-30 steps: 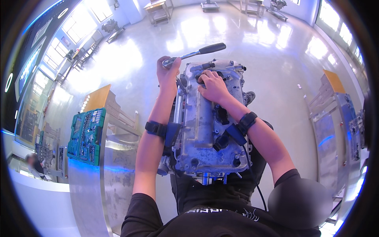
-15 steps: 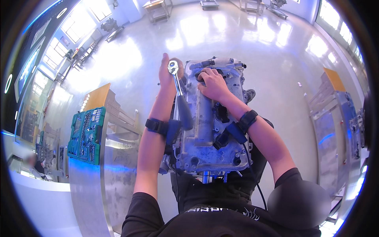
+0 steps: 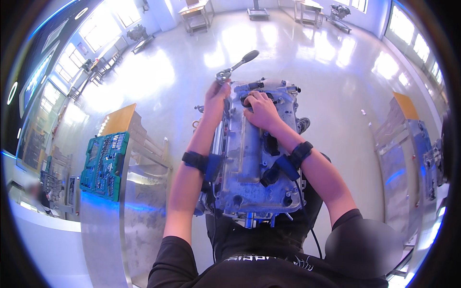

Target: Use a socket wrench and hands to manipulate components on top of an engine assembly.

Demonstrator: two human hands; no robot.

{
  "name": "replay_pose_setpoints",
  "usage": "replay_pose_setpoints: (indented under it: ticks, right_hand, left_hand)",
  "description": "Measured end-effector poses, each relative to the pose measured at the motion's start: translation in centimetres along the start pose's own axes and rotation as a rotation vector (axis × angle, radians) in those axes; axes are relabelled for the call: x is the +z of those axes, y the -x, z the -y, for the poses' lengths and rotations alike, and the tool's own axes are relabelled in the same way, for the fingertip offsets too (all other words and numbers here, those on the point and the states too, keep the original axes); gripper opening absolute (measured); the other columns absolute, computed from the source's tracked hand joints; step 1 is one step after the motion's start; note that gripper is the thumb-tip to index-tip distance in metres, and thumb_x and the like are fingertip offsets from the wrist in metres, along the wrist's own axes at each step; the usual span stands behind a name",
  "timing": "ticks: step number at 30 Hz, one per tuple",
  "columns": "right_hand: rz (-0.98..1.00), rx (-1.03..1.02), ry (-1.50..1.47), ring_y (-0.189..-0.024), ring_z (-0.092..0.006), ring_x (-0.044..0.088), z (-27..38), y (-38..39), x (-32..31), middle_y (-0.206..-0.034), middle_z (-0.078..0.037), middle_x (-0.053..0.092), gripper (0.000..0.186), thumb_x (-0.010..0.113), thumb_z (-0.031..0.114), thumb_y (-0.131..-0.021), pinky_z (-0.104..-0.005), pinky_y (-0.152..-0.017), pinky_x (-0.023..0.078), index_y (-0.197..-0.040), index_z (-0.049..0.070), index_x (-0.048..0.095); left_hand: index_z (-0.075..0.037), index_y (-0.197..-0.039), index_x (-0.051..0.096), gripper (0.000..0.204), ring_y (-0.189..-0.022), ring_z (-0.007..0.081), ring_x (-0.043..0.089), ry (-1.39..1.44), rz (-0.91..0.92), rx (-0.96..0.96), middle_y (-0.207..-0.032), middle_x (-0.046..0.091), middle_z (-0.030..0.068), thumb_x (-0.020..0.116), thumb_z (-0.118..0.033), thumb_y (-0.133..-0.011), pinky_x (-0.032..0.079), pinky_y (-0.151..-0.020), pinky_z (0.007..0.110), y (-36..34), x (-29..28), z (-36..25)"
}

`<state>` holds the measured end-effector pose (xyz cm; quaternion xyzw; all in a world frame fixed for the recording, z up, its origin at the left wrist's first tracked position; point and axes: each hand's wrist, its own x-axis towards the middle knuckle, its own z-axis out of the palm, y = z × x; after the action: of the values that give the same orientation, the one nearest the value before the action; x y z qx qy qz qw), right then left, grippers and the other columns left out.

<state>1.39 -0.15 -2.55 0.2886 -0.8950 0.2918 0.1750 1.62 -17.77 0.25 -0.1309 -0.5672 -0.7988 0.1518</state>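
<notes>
In front of me stands a grey metal engine (image 3: pixel 249 165) with a broad cover on top. My left hand (image 3: pixel 217 98) is at its far left corner, closed around the lower side of the head of a ratchet wrench (image 3: pixel 237 65). The wrench's dark handle points away to the far right, beyond the engine; what lies under its head is hidden by my fingers. My right hand (image 3: pixel 263 109) lies on the far part of the cover, its fingers curled over a black ignition coil that they mostly hide. Nearer me on the cover sit other black ignition coils (image 3: pixel 272 144).
To the left, a green socket set case (image 3: pixel 103 165) lies open on a metal workbench (image 3: pixel 144 218). Another bench (image 3: pixel 391 144) with engine parts stands at the right. Carts, tables and another engine (image 3: pixel 340 10) stand along the far wall. Cables hang from my wristbands.
The ratchet wrench has swung round: its handle pointed toward me and now points away. My left hand has turned with it and shifted slightly. My right hand has stayed nearly in place.
</notes>
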Motion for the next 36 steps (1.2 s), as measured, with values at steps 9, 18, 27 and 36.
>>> replay_pose_setpoints:
  ticks: [9,18,27,36]
  right_hand:
    - [-0.087,-0.049,-0.03,-0.114,-0.0316,0.05,-0.5,0.1,0.6,-0.117,-0.011,0.056,0.025,0.065,0.021,-0.071,-0.0442,-0.092,0.042,-0.092,0.007,0.064]
    - [-0.057,-0.047,0.0,-0.117,-0.0317,0.048,-0.8,0.2,0.7,-0.123,-0.013,0.055,0.022,0.064,0.024,-0.074,-0.0448,-0.093,0.042,-0.084,0.005,0.064]
    - [-0.047,-0.044,-0.016,-0.117,-0.032,0.048,-0.7,0.1,0.8,-0.124,-0.013,0.055,0.022,0.065,0.025,-0.075,-0.0451,-0.093,0.042,-0.081,0.004,0.064]
    - [-0.016,-0.024,-0.09,-0.117,-0.0331,0.049,-0.3,0.0,0.3,-0.124,-0.015,0.055,0.019,0.066,0.022,-0.076,-0.0434,-0.098,0.04,-0.083,0.004,0.066]
  left_hand:
    - [-0.001,-0.108,0.052,0.016,-0.07,0.0073,0.041,-0.273,-0.075,-0.011,-0.077,0.048,-0.0017,0.051,-0.014,-0.097,0.035,-0.064,0.022,1.7,-1.2,3.1]
    - [-0.005,-0.106,0.048,0.017,-0.072,0.0064,0.047,-0.162,-0.131,-0.025,-0.08,0.056,-0.0006,0.058,-0.01,-0.094,0.039,-0.067,0.021,3.3,-0.8,4.3]
    - [0.001,-0.1,0.062,0.015,-0.075,0.009,0.055,-0.115,-0.227,0.016,-0.08,0.06,0.0016,0.059,-0.012,-0.093,0.045,-0.07,0.023,3.3,-1.6,4.9]
    - [-0.001,-0.094,0.06,0.025,-0.069,0.0064,0.045,-0.164,-0.139,-0.032,-0.075,0.051,-0.0037,0.045,-0.019,-0.101,0.038,-0.065,0.023,3.6,-1.1,4.7]
